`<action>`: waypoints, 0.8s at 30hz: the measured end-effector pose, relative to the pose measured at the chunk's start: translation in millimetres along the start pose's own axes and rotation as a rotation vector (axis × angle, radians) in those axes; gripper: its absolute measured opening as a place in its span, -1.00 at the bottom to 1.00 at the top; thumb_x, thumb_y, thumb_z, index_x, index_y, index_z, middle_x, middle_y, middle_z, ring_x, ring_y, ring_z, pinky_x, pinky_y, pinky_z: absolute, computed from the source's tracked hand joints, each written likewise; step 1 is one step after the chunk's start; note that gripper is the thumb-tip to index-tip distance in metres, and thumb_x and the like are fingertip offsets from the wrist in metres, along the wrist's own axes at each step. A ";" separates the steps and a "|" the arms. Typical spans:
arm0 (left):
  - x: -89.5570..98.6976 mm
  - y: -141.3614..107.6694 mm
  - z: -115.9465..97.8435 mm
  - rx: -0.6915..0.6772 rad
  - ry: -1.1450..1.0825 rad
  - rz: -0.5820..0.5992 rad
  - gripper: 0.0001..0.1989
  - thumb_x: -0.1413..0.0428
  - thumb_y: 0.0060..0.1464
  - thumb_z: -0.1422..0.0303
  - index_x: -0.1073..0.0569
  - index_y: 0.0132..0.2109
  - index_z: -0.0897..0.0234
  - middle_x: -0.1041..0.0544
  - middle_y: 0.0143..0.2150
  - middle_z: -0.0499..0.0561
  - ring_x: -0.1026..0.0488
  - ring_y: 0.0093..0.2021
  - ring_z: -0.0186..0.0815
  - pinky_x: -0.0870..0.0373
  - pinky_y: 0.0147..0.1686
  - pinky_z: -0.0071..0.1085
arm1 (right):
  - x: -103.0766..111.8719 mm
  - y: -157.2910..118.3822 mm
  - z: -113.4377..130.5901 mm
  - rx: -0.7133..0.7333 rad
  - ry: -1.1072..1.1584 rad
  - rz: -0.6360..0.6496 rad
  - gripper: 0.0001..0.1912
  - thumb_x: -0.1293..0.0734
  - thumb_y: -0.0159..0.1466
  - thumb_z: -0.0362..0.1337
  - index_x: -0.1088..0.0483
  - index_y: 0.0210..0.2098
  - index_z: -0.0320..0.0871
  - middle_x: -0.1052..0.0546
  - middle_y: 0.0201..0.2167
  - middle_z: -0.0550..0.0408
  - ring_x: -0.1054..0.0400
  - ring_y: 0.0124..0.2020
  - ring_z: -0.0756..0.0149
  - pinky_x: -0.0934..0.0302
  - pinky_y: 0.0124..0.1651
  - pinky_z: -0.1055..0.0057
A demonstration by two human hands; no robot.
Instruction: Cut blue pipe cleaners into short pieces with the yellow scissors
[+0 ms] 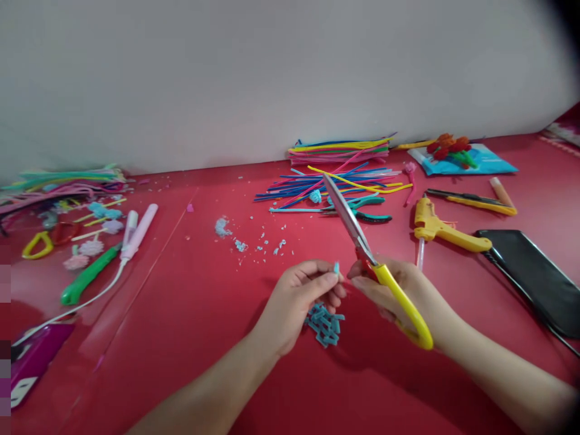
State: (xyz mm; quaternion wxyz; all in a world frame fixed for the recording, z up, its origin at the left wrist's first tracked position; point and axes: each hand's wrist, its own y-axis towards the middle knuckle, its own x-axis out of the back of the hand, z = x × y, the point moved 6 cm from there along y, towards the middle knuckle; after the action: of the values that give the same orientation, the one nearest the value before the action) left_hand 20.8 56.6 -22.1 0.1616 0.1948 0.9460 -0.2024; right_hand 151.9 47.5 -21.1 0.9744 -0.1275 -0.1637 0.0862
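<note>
Between thumb and forefinger, my left hand (pixel 312 287) pinches a short light-blue pipe cleaner piece (pixel 336 267), its tip pointing up. My right hand (pixel 396 287) is closed around a pair of scissors (pixel 347 214) with yellow and red handles; the blades point up and to the left and look closed together. Just below my left hand, a small heap of cut blue pipe cleaner pieces (pixel 324 326) lies on the red table (pixel 181 374). Light-blue fluff (pixel 222 227) and tiny clippings (pixel 240 246) are scattered beyond the hands.
Pipe cleaners (pixel 335 181) and green-handled pliers (pixel 371 217) lie at the back. To the right are a yellow glue gun (pixel 448 232), a utility knife (pixel 475 200) and a black phone (pixel 534 278). A pink corded tool (pixel 138 232) and green-handled tool (pixel 90 275) lie left.
</note>
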 end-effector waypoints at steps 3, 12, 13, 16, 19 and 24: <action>-7.5 -2.0 4.5 0.069 0.058 0.062 -0.87 -0.05 -0.01 0.36 -0.40 -0.37 0.36 -0.43 -0.50 0.00 -0.34 -0.54 -0.45 -0.26 -0.52 -0.53 | -3.8 -2.7 -0.1 -0.048 0.156 0.031 -0.75 -0.22 0.10 -0.06 -0.25 -0.37 -0.12 -0.17 -0.79 0.35 -0.02 -0.80 0.56 0.08 -0.75 0.61; -11.4 -4.6 9.7 0.144 0.155 0.077 -0.86 -0.05 -0.02 0.34 -0.41 -0.37 0.36 -0.43 -0.53 -0.01 -0.32 -0.58 -0.46 -0.24 -0.56 -0.54 | -5.4 -6.5 5.6 -0.015 0.159 0.073 -0.88 -0.22 0.10 -0.25 -0.19 -0.51 -0.14 -0.16 -0.80 0.36 -0.01 -0.80 0.60 0.09 -0.76 0.66; -11.2 -4.3 9.9 0.145 0.166 0.072 -0.86 -0.06 -0.03 0.34 -0.40 -0.37 0.36 -0.43 -0.53 -0.01 -0.32 -0.58 -0.46 -0.24 -0.56 -0.53 | -5.9 -7.0 5.7 -0.005 0.152 0.082 -0.87 -0.22 0.10 -0.26 -0.18 -0.53 -0.14 -0.16 -0.79 0.35 0.00 -0.80 0.61 0.10 -0.76 0.66; -9.2 -3.4 6.8 0.093 0.215 0.025 -0.88 -0.07 -0.05 0.36 -0.39 -0.38 0.35 -0.43 -0.52 -0.01 -0.32 -0.56 -0.44 -0.26 -0.53 -0.51 | -6.4 -7.5 3.6 0.022 0.119 0.078 -0.87 -0.22 0.10 -0.27 -0.17 -0.53 -0.14 -0.14 -0.78 0.36 -0.01 -0.79 0.62 0.10 -0.75 0.66; -7.9 -3.5 1.8 0.016 0.271 -0.017 -0.92 -0.07 -0.06 0.40 -0.38 -0.40 0.34 -0.43 -0.52 -0.02 -0.33 -0.53 -0.43 -0.26 -0.51 -0.51 | -6.9 -6.2 0.2 0.032 0.085 0.057 -0.90 -0.20 0.11 -0.30 -0.17 -0.52 -0.14 -0.12 -0.77 0.37 -0.02 -0.79 0.63 0.09 -0.73 0.65; -6.9 -3.2 4.1 0.041 0.274 -0.013 -0.91 -0.05 -0.05 0.39 -0.39 -0.41 0.34 -0.41 -0.54 -0.04 -0.31 -0.56 -0.44 -0.26 -0.53 -0.52 | -6.9 -4.5 1.5 0.021 0.082 0.058 -0.92 -0.22 0.09 -0.29 -0.19 -0.50 -0.14 -0.13 -0.77 0.38 -0.01 -0.80 0.63 0.10 -0.73 0.64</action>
State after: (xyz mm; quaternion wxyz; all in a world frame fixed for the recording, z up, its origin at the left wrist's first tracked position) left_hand 26.4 50.0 -22.0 0.0253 0.2177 0.9561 -0.1944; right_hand 145.5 42.1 -20.5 0.9787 -0.1255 -0.1187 0.1109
